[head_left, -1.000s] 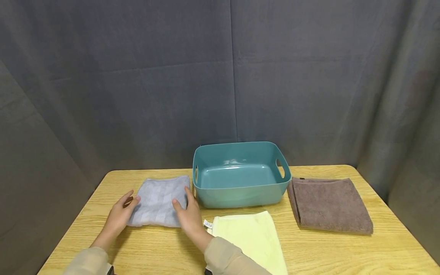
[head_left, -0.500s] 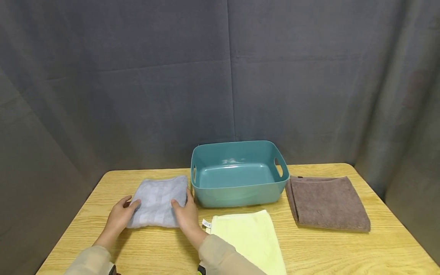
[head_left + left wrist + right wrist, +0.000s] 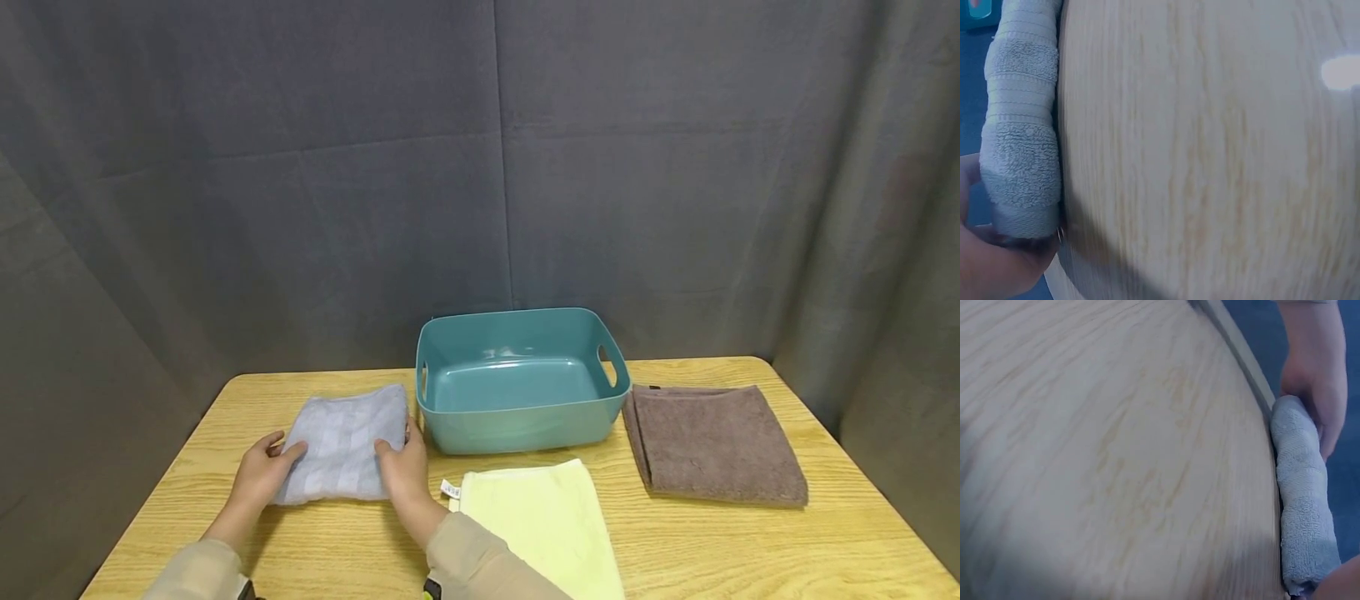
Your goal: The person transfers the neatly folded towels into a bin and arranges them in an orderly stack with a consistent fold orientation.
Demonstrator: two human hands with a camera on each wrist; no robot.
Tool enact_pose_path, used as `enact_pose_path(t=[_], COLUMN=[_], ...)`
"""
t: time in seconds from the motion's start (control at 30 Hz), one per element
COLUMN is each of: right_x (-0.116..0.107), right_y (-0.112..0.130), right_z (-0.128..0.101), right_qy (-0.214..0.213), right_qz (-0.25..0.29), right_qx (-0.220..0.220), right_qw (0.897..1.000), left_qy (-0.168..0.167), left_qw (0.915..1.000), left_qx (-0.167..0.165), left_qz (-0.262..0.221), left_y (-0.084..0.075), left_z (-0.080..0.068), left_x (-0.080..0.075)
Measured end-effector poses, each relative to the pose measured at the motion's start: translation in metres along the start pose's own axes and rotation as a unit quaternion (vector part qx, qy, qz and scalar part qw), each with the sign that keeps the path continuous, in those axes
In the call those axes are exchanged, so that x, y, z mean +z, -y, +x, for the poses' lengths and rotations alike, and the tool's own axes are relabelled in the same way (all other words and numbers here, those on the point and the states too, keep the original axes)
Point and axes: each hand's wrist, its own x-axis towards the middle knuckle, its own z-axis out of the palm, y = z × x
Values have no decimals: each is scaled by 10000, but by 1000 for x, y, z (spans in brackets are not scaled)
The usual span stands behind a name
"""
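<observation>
On the left half of the light wooden table (image 3: 750, 550) lies the folded pale grey-blue terry towel (image 3: 341, 444), just beside the left wall of the teal rectangular plastic basket (image 3: 517, 429). Both hands hold this towel at its near corners.

Left hand (image 3: 258, 477): the forearm, in a beige sleeve (image 3: 191, 575), runs up from the near table edge. The thumb lies on top of the towel's left edge, and the left wrist view shows the fingers (image 3: 991, 265) curled under the thick folded edge of the towel (image 3: 1019, 144). The hand grips the towel.

Right hand (image 3: 405, 471): the forearm enters from the lower centre and angles up toward the towel. The thumb presses on the towel's near right corner; the fingers appear to wrap the right edge next to the basket, though the head view hides them partly. The right wrist view shows the folded towel (image 3: 1300, 506) edge-on with the opposite hand (image 3: 1313, 375) at its far end.

A small white label (image 3: 451, 489) is sewn on the corner of the pale yellow folded towel (image 3: 543, 521) near the right wrist; its print is too small to read. A brown folded terry towel (image 3: 712, 446) lies right of the basket
</observation>
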Motion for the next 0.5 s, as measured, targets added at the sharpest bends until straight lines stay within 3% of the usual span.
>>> enact_pose_path(t=[0.23, 0.5], right_x=[-2, -3], right_y=[-2, -1], right_z=[2, 1], right_qy=[195, 222], right_qz=[-299, -274], right_qx=[101, 110], right_qw=[9993, 9993], left_qy=[-69, 76], left_qw=[9996, 9999], left_qx=[260, 47], left_qz=[72, -106], left_y=[4, 3], left_z=[0, -1], left_x=[5, 3])
